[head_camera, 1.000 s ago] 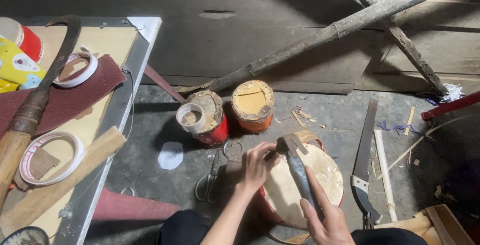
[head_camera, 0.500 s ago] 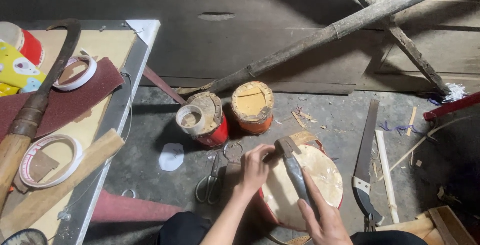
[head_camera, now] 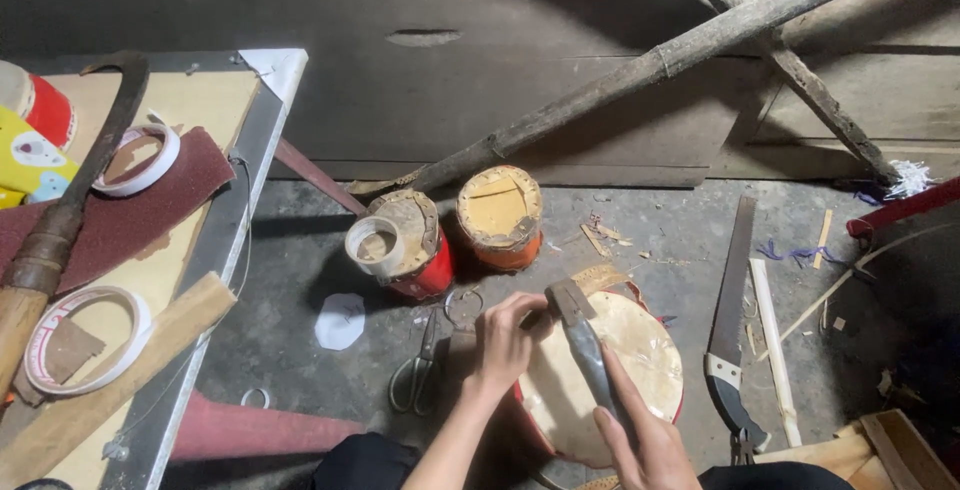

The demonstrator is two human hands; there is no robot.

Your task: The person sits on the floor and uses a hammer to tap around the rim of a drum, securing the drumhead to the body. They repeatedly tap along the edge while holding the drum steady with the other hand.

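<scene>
A round red drum with a pale skin head (head_camera: 640, 355) lies in front of me on the floor. My left hand (head_camera: 505, 340) grips its left rim, fingers curled over the edge. My right hand (head_camera: 640, 435) holds a dark flat blade (head_camera: 585, 345) that lies across the drum head, its blunt tip near my left fingers. A strip of tan material (head_camera: 600, 277) sticks up at the drum's far edge.
Two smaller red drums (head_camera: 415, 245) (head_camera: 498, 215) stand behind, one with a tape roll (head_camera: 375, 243) on it. Scissors (head_camera: 425, 360) lie at left, a saw (head_camera: 728, 320) at right. A table (head_camera: 215, 240) at left carries tape rolls, sandpaper and a sickle.
The blade has shifted slightly left across the drum head, and my right hand has slid lower along it. My left hand stays on the rim.
</scene>
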